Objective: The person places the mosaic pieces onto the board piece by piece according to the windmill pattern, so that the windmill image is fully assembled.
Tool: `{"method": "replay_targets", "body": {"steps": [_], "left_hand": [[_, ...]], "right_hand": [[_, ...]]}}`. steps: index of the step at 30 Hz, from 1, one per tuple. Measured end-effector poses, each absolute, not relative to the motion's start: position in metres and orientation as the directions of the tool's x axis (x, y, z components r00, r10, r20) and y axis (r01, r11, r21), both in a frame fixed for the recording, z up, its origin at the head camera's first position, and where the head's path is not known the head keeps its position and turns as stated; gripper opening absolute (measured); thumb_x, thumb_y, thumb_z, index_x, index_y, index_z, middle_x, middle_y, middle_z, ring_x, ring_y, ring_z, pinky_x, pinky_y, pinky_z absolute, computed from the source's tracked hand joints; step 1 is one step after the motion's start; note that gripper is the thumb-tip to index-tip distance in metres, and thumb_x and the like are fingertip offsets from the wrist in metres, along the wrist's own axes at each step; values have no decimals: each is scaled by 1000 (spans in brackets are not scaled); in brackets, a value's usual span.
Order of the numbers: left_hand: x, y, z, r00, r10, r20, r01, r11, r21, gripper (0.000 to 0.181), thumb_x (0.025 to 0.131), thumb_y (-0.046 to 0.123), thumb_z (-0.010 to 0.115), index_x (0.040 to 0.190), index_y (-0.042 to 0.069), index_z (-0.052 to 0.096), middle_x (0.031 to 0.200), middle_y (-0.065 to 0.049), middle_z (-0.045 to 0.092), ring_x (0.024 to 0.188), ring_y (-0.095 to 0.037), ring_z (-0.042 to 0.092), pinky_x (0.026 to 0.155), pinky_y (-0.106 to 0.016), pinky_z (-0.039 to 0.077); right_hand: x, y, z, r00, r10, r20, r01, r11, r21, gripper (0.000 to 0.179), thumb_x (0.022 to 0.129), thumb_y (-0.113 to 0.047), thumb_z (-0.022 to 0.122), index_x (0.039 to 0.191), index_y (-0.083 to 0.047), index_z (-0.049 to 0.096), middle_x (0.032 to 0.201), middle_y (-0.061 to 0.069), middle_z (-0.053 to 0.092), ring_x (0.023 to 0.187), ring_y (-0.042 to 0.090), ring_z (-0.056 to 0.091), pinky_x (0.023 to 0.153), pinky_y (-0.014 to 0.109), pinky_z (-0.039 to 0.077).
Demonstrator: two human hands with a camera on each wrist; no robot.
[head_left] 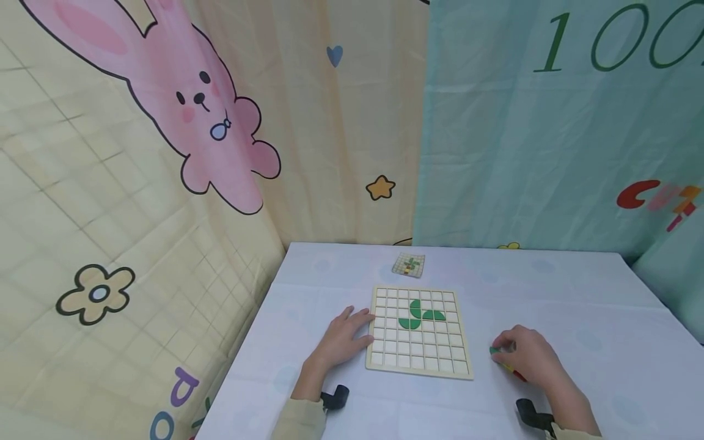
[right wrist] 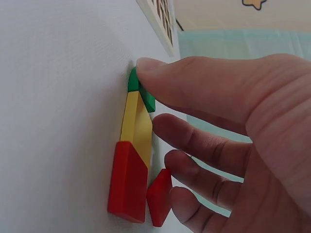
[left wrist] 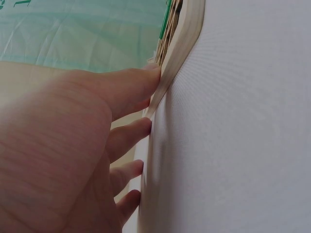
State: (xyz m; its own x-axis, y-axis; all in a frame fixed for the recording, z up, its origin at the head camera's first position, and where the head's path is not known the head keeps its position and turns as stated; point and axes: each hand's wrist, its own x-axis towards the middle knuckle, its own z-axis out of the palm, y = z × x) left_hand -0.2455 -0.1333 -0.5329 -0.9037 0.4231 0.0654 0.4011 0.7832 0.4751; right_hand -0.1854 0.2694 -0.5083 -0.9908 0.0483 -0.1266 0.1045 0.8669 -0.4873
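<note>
A square board [head_left: 418,360] with a grid of white cells lies on the table, and several green rounded pieces [head_left: 415,307] sit in its upper middle cells. Along the board's left edge my left hand [head_left: 341,339] rests with spread fingers, the thumb and fingertips touching the rim. To the right of the board, my right hand [head_left: 530,357] pinches a green block [right wrist: 134,80] with the thumb; the index finger is mostly hidden behind it. Below the green block, a yellow block [right wrist: 136,126] and a red block [right wrist: 129,184] stand in line, and another red block [right wrist: 159,198] lies beside the other fingertips.
A small card [head_left: 409,265] with a gridded coloured pattern lies behind the board. The white-covered table [head_left: 330,269] meets printed curtains [head_left: 352,134] at the back and left. Black camera mounts [head_left: 335,398] sit at both wrists.
</note>
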Motion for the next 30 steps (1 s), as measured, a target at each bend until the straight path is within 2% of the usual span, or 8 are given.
{"method": "replay_targets", "body": {"steps": [3,7,15,22,30], "left_hand": [[-246,-134,-534,-903,424,67,403,784,472,51,99,39,63,146,21,55,155,0,45,150,-34,24,118,-57,25],[-246,-134,-533,-903,425,70,405,783,471,51,99,39,62,146,21,54,156,0,45,150,-34,23,118,-58,24],[-244,-135,-533,-907,417,65,394,782,483,52,99,39,63,146,21,54,156,0,45,150,-33,23,118,-58,24],[-245,-134,-535,-906,418,66,395,780,486,52,98,40,63,146,23,54,156,1,44,150,-33,23,118,-58,24],[-246,-134,-537,-905,419,76,402,780,479,51,98,40,62,146,24,55,156,2,44,150,-32,23,118,-58,25]], "right_hand": [[-185,266,-508,-991,49,-124,104,864,-494,18,79,-18,86,92,-11,76,96,5,65,85,25,55,75,47,51],[-183,262,-507,-992,49,-114,100,855,-509,16,79,-13,85,90,-11,73,89,2,66,78,21,55,67,39,51],[-183,258,-508,-997,23,-71,57,848,-527,14,81,-4,80,88,-12,71,77,-1,60,70,19,53,58,34,46],[-186,254,-508,-997,8,-79,49,848,-528,18,89,0,70,104,-9,76,81,2,57,72,20,49,58,33,44],[-187,249,-501,-999,23,-46,44,839,-542,20,92,3,64,103,-7,77,86,5,55,75,23,48,59,34,45]]}}
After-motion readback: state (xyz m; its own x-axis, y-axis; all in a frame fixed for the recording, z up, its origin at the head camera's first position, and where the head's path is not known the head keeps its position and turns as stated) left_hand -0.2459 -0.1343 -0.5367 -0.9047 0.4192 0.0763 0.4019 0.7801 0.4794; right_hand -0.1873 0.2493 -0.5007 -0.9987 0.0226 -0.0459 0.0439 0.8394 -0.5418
